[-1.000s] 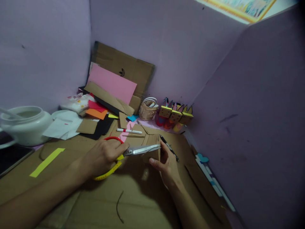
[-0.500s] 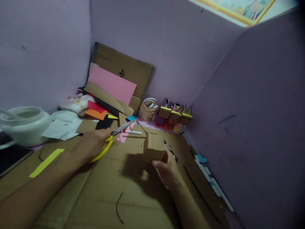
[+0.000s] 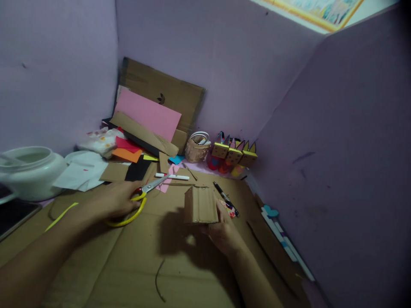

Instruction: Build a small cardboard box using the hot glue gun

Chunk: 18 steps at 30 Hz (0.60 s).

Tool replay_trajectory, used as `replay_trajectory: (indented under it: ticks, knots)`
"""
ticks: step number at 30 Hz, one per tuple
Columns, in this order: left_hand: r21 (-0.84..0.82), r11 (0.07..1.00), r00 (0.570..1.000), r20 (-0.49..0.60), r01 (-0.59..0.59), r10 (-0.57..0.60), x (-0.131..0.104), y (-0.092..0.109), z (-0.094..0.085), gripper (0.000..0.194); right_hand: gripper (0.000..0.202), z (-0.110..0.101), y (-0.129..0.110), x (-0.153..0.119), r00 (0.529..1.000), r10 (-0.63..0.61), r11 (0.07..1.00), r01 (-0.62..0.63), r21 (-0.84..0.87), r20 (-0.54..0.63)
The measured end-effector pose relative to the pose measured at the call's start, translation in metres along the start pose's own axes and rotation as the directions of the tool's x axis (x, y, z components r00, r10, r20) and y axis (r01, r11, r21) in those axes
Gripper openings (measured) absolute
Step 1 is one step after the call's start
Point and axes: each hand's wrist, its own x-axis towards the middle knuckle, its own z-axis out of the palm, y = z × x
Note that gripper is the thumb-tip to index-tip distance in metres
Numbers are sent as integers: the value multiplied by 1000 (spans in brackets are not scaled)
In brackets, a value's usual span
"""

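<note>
My left hand (image 3: pixel 120 199) is closed on a pair of scissors (image 3: pixel 139 197) with yellow handles, whose blades point up and to the right. A small cardboard box (image 3: pixel 201 205) is held in my right hand (image 3: pixel 224 229), lifted over the cardboard sheet so that it casts a shadow. The fingers on the box's far side are hidden. Beyond the scissors' tips lie a white marker (image 3: pixel 172 176) and a pink paper strip (image 3: pixel 165 185). A black pen (image 3: pixel 225 198) lies just past my right hand.
Cardboard (image 3: pixel 128 273) covers the table. At the left stand a white pot (image 3: pixel 32 173) and a dark flat device (image 3: pixel 16 211). Coloured papers and a pink sheet (image 3: pixel 147 113) lean at the back, near a round holder (image 3: pixel 197 149) and decorated boxes (image 3: pixel 234 155). White strips (image 3: pixel 289 244) lie along the right wall.
My right hand has tilted the cardboard box, and a broad side now faces me. The scissors and my left hand have drawn slightly back and to the left.
</note>
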Motion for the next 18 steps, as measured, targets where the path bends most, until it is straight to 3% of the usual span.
replay_trajectory:
  ticks: [4, 6, 7, 9, 10, 12, 15, 18]
  knots:
    - [-132, 991, 965, -255, 26, -59, -2, 15, 0, 46, 63, 5, 2, -1, 998, -68, 997, 67, -40, -19]
    - [-369, 929, 967, -245, -21, -75, -5, 32, 5, 53, 65, 10, 3, -1, 992, -122, 990, 121, -68, -17]
    - [-518, 854, 983, -178, -54, -46, -7, 42, 8, 57, 63, 12, 4, -2, 990, -140, 987, 139, -76, -12]
    - [-803, 585, 993, -90, -116, 74, -12, 61, 15, 68, 58, 17, 6, -4, 988, -152, 984, 152, -93, 9]
    - [-882, 460, 988, -34, -99, 147, -15, 70, 17, 74, 56, 18, 7, -5, 988, -153, 982, 155, -106, 21]
    - [-955, 295, 985, 10, -42, 173, -20, 84, 20, 81, 61, 19, 8, -8, 989, -139, 979, 146, -141, 55]
    - [-969, 247, 986, 31, -10, 163, -23, 94, 18, 77, 81, 16, 7, -9, 985, -111, 982, 129, -141, 132]
    - [-945, 314, 993, -56, -86, 104, -22, 95, 16, 78, 96, 11, 5, -8, 968, -105, 992, 119, -49, 226]
